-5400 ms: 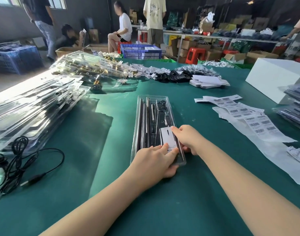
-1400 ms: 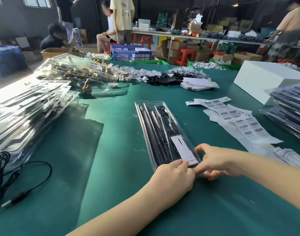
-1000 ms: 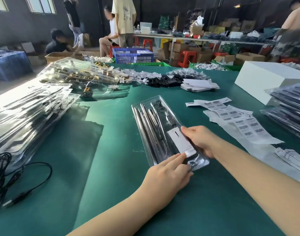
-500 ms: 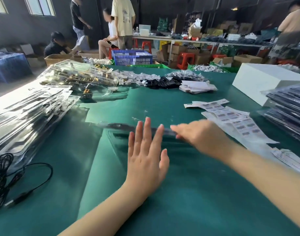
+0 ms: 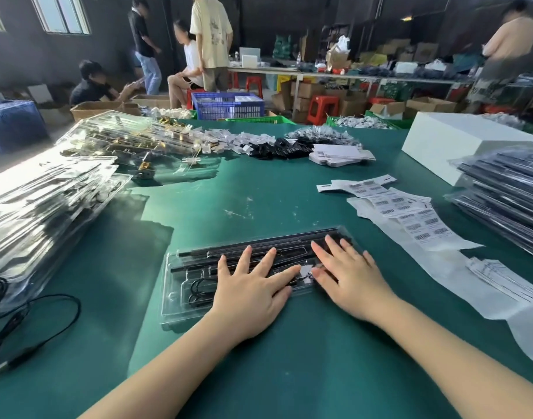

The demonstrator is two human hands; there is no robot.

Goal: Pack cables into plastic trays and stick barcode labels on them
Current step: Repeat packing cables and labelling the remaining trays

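In the head view, the left hand point(image 5: 248, 293) is lying flat with its fingers spread wide, pressing down on the clear plastic tray point(image 5: 186, 285), which is lying crosswise on the green table point(image 5: 289, 373) right under both palms. The right hand point(image 5: 351, 281) is lying flat too, fingers straight and slightly apart, pressing the tray's right end. Black cables point(image 5: 195, 291) are showing through the tray just left of the left hand. A small white label point(image 5: 305, 271) is peeking out between the two hands. Beyond the right hand, a strip of barcode labels point(image 5: 410, 216) is trailing across the table. Far to the left of the left hand, a stack of clear trays point(image 5: 41, 213) is sitting, with a loose black cable point(image 5: 47, 322) below it.
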